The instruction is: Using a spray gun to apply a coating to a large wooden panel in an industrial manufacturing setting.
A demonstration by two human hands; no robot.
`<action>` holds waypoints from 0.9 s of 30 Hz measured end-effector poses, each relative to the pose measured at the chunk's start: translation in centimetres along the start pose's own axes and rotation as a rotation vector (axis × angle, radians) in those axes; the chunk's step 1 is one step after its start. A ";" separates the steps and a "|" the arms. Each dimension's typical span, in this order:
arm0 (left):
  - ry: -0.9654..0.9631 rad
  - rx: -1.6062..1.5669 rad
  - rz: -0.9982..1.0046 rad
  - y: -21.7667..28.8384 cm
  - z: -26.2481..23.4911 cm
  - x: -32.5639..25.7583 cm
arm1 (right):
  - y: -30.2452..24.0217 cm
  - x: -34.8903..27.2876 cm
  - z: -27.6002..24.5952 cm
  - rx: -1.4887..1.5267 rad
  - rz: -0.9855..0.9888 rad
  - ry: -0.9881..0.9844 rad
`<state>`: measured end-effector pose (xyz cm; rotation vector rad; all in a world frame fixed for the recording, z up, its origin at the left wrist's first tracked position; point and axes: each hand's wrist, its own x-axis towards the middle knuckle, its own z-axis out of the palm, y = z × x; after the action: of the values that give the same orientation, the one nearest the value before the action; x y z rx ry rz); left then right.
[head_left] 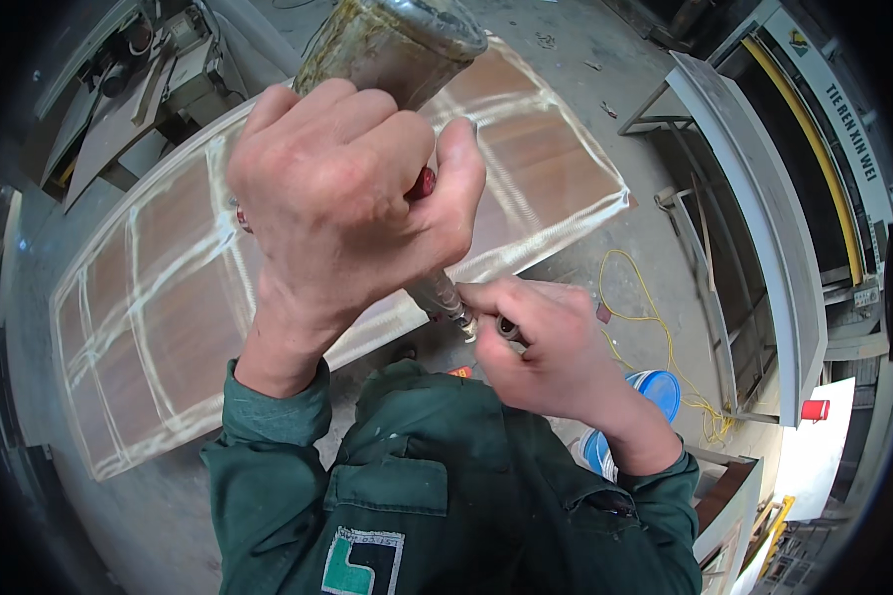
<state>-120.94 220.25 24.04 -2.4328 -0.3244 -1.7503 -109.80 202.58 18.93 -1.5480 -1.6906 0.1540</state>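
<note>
The person stands over a large reddish-brown panel [169, 297] lying flat on the concrete floor [605, 228], its face crossed with pale streaks in a grid; I'll place everything by that panel.

Above the panel's middle, close to the camera, the left hand [342, 198] is clenched around the body of a spray gun [397, 45]; the fingers wrap fully and the thumb bears down by a red part at the grip, so the hand is closed hard on the tool. The gun's grimy metal cup sits at the top, towards the panel's far edge, and its thin stem runs down towards the person's chest; held that way, I'd judge, to steady the heavy end while the small end gets worked on.

At the panel's near edge the right hand [546, 347] pinches a small metal fitting [466, 322] at the bottom of the gun's stem, thumb and fingertips pressed together on it; whether it is turning the piece I cannot tell. Both hands come out of dark green sleeves [268, 436].

Off the panel's right end a yellow cord [655, 317] loops on the floor; nearer the person, just past the right wrist, sits a blue bucket [660, 387]. Further right of the panel stands a long pale machine frame [764, 228], and a small red can [816, 409] sits beyond it.
</note>
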 end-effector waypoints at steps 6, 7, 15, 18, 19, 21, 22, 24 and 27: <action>-0.004 -0.029 -0.004 -0.2 0.6 -0.5 | -1.0 0.0 0.1 -0.018 0.037 -0.048; -0.002 -0.028 0.000 0.0 0.6 -0.5 | -1.0 -0.2 0.2 -0.111 0.025 -0.057; -0.002 -0.032 -0.006 0.3 0.1 -0.6 | -0.6 -0.9 0.1 -0.002 0.004 -0.026; 0.011 -0.021 -0.002 0.4 -0.1 -0.6 | -1.2 -1.1 0.1 0.027 0.020 -0.016; -0.002 -0.012 -0.002 0.5 -0.2 -0.7 | -1.4 -1.1 0.2 0.025 0.023 -0.017; -0.012 -0.008 0.002 0.8 -0.3 -0.7 | -1.4 -1.3 0.5 -0.004 0.014 -0.004; -0.004 -0.006 0.002 0.9 -0.3 -0.7 | -1.3 -1.4 0.5 -0.030 0.007 0.007; 0.002 -0.003 0.002 0.9 -0.3 -0.7 | -1.4 -1.5 0.3 -0.008 0.020 0.001; -0.007 -0.020 -0.005 1.0 -0.3 -0.9 | -1.0 -1.9 0.0 0.017 0.049 -0.014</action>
<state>-121.24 219.12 23.35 -2.4543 -0.3154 -1.7558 -110.74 200.71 18.56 -1.5800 -1.6587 0.2055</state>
